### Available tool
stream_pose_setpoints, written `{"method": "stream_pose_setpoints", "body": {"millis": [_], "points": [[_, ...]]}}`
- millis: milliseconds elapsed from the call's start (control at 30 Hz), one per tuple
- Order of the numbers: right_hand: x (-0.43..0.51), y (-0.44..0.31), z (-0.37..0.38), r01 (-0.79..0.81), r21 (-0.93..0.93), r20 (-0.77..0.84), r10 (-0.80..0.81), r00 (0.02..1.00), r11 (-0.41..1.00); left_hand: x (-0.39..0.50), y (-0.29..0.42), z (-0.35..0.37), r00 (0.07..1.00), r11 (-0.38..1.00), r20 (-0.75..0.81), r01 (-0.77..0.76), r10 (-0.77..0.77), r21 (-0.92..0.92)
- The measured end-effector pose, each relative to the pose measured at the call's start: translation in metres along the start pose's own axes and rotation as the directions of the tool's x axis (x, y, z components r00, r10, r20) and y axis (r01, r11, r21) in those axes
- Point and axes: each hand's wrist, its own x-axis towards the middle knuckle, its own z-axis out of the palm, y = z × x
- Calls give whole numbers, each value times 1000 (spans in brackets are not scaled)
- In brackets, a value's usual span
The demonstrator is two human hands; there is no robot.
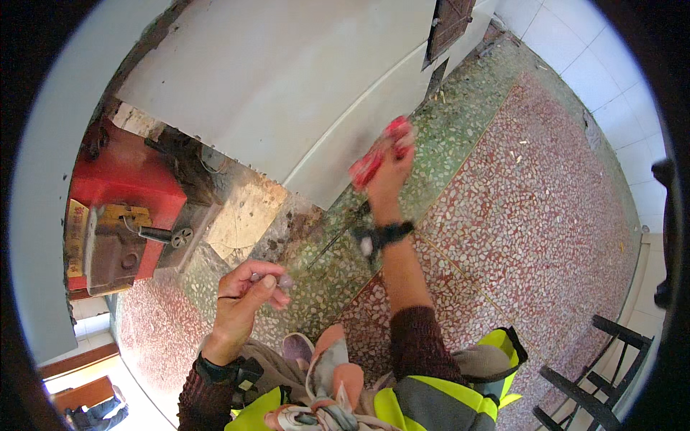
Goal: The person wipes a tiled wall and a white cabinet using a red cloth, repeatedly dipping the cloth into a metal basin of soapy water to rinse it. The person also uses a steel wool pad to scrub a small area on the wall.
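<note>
My right hand [392, 171], blurred, grips a crumpled red cloth [365, 168]. It is held close to the bottom of a white wall face [345, 145], low over the green terrazzo strip; whether the cloth touches the wall I cannot tell. My left hand [242, 307] is raised above the floor to the left, fingers curled and thumb bent toward them. Something small and pale shows at those fingertips, too unclear to name. Between the hands, a thin dark rod-like thing [337, 240] slants along the floor.
At left stands a red metal stove [129, 186] with an iron door [116, 256] and a protruding handle [167, 235]. Black furniture legs [582, 398] rise at lower right. A dark metal hatch [448, 27] is set in the wall. Pale scraps [516, 157] dot the red terrazzo floor [501, 226].
</note>
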Motion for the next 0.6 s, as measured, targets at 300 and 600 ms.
{"method": "stream_pose_setpoints", "body": {"millis": [300,600], "points": [[5,128,31,-479,399,43,506,862,782,-6,-3,-7,997,1000,79,-4,3,10],[-172,18,13,-748,421,259,723,641,513,-12,0,-2,988,1000,151,-13,13,-1]]}}
